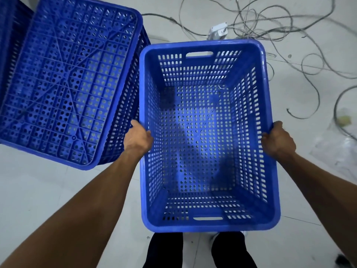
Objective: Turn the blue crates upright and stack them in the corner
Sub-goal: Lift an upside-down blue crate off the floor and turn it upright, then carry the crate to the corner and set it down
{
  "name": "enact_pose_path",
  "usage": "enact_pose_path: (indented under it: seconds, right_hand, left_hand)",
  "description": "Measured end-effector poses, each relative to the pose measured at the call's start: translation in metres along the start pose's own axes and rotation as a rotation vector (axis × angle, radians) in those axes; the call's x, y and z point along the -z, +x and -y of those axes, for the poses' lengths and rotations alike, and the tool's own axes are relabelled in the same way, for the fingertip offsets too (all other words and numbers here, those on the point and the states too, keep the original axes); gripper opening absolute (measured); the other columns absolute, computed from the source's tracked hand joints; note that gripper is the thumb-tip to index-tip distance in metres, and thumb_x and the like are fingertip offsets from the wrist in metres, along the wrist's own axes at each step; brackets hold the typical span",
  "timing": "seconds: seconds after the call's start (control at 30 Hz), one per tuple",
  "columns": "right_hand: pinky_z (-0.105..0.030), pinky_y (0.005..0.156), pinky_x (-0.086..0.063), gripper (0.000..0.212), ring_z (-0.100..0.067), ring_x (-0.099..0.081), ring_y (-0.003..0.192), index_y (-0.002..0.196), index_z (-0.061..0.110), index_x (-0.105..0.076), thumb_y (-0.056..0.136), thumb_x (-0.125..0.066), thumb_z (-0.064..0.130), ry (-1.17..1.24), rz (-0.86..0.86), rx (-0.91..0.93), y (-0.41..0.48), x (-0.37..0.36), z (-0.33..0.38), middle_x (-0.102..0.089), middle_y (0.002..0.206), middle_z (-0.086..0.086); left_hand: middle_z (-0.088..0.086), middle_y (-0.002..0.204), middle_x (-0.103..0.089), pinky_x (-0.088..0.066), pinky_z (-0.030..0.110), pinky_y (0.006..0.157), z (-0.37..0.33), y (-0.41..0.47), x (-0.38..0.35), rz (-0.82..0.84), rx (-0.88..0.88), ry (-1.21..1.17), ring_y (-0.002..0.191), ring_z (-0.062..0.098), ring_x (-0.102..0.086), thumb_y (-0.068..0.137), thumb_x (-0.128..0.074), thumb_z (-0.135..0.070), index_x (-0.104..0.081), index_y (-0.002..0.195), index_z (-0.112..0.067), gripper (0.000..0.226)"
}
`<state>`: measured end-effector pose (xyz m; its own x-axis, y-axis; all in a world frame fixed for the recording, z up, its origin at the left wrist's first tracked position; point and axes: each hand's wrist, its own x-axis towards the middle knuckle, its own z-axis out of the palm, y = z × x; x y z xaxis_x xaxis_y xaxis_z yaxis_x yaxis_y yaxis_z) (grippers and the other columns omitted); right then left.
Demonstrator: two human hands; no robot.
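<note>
An upright blue perforated crate (204, 224) hangs in front of me, its open top facing up and nothing inside it. My left hand (138, 139) grips its left rim and my right hand (278, 139) grips its right rim, both about midway along the long sides. To the left stands an upside-down blue crate (63, 80), its ribbed bottom facing up, close beside the held crate's left wall. More blue crate wall shows at the far upper left edge (7, 26).
Tangled grey cables (280, 26) and a white power strip (218, 30) lie on the pale floor beyond the held crate. Crumpled clear plastic (336, 149) lies at the right. My legs and feet (199, 250) are below the crate.
</note>
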<state>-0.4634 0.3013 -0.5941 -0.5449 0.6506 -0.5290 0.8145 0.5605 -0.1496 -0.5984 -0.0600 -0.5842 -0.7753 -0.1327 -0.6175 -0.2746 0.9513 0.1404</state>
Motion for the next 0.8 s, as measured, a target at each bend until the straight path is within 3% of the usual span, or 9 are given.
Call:
enact_pose_path:
  seconds: [0.2, 0.33, 0.47, 0.63, 0.8]
  right_hand:
    - [-0.039, 0.07, -0.047, 0.026, -0.032, -0.058, 0.076, 0.105, 0.01, -0.04, 0.094, -0.051, 0.031, -0.04, 0.008, 0.05, -0.008, 0.023, -0.006, -0.058, 0.091, -0.008]
    - [-0.04, 0.071, -0.05, 0.025, -0.03, -0.062, 0.077, 0.101, 0.015, -0.04, 0.093, -0.051, 0.036, -0.072, 0.035, 0.078, -0.029, 0.064, -0.007, -0.061, 0.093, -0.005]
    - [-0.038, 0.07, -0.044, 0.022, -0.031, -0.057, 0.076, 0.102, 0.012, -0.041, 0.095, -0.05, 0.031, -0.082, 0.024, 0.094, -0.072, 0.129, -0.002, -0.064, 0.1, -0.012]
    - [-0.041, 0.083, -0.046, 0.033, -0.041, -0.061, 0.106, 0.12, 0.003, -0.042, 0.094, -0.053, 0.022, -0.092, 0.03, 0.138, -0.149, 0.234, 0.005, -0.061, 0.118, -0.02]
    - [-0.044, 0.09, -0.046, 0.04, -0.041, -0.059, 0.113, 0.126, 0.002, -0.041, 0.091, -0.056, 0.018, -0.055, -0.016, 0.26, -0.22, 0.321, 0.021, -0.057, 0.127, -0.019]
  left_hand:
    - [0.024, 0.119, -0.061, -0.046, 0.043, 0.076, -0.002, -0.019, 0.011, 0.037, 0.017, 0.027, 0.104, 0.04, -0.061, 0.101, -0.051, -0.029, -0.032, 0.135, 0.0, 0.049]
    - [0.025, 0.121, -0.059, -0.048, 0.046, 0.084, -0.004, -0.052, 0.036, 0.084, 0.016, -0.011, 0.108, 0.042, -0.059, 0.1, -0.053, -0.029, -0.036, 0.13, 0.0, 0.045]
    - [0.025, 0.122, -0.059, -0.046, 0.045, 0.083, -0.013, -0.11, 0.082, 0.09, 0.028, -0.042, 0.109, 0.043, -0.058, 0.099, -0.053, -0.03, -0.036, 0.131, 0.001, 0.048]
    - [0.03, 0.123, -0.056, -0.046, 0.048, 0.09, -0.021, -0.21, 0.159, 0.019, 0.039, -0.049, 0.113, 0.046, -0.056, 0.097, -0.054, -0.028, -0.039, 0.124, 0.003, 0.044]
    - [0.026, 0.121, -0.058, -0.046, 0.045, 0.085, -0.015, -0.303, 0.229, -0.08, 0.13, -0.119, 0.111, 0.043, -0.057, 0.096, -0.057, -0.03, -0.045, 0.121, 0.001, 0.042]
